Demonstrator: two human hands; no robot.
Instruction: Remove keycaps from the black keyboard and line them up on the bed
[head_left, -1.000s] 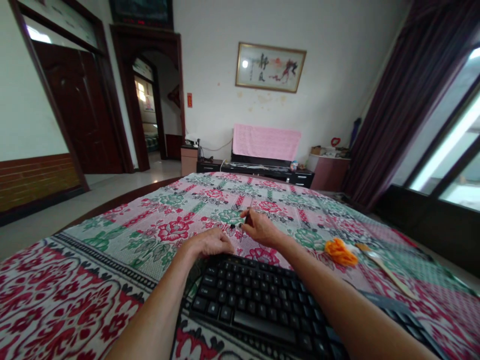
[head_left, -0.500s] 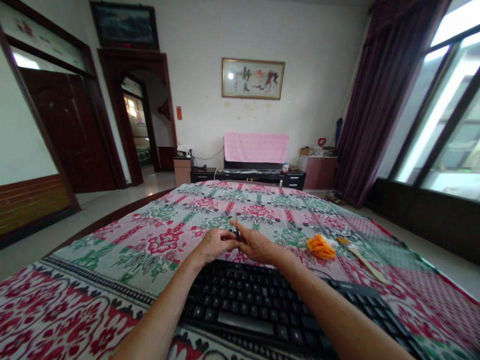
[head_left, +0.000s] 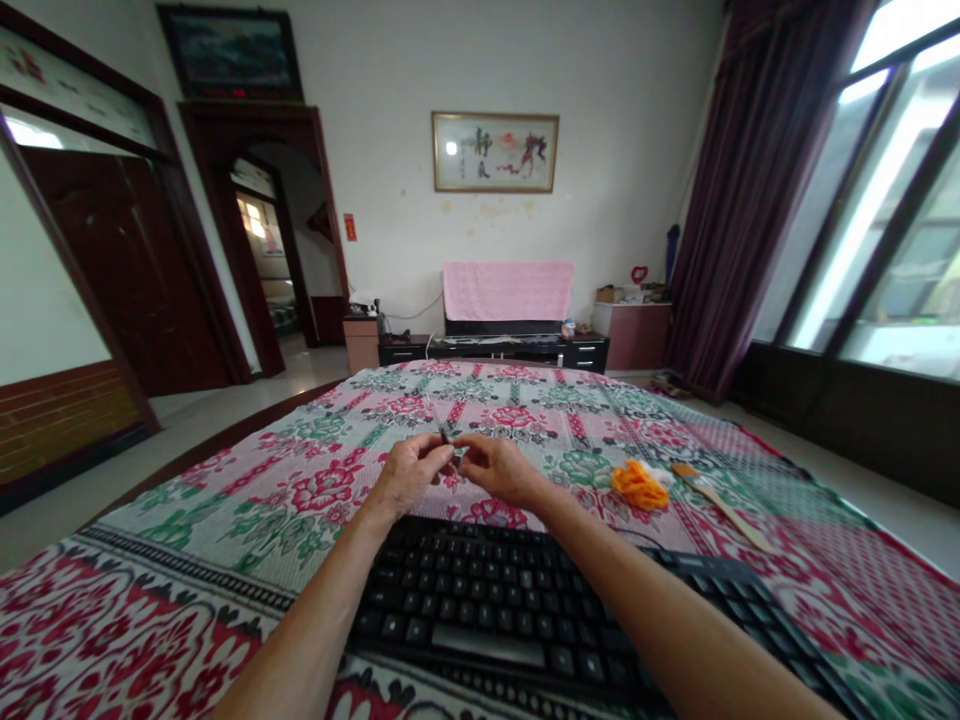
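Observation:
My left hand point(head_left: 412, 474) is closed, thumb and fingertips pinching a small dark thin object point(head_left: 445, 437) whose kind I cannot make out. Close against it, my right hand point(head_left: 501, 468) has its fingers curled in, the tips meeting near that object. Whether the right fingertips hold a part of it is hidden. Both hands are raised just beyond the back edge of a black keyboard point(head_left: 480, 590), which lies under my forearms on the patterned cloth.
A flowered cloth point(head_left: 315, 540) covers the table. To the right lie a crumpled orange cloth point(head_left: 639, 485), something white beside it, and a flat brush point(head_left: 724, 508) with a pale handle. Against the far wall, a pink towel point(head_left: 508, 290) hangs above a dark low cabinet point(head_left: 585, 352).
Both hands have shifted slightly left and away from the keyboard. The dark object leans left now instead of standing upright, and my right fingers have curled in. The view has turned a little.

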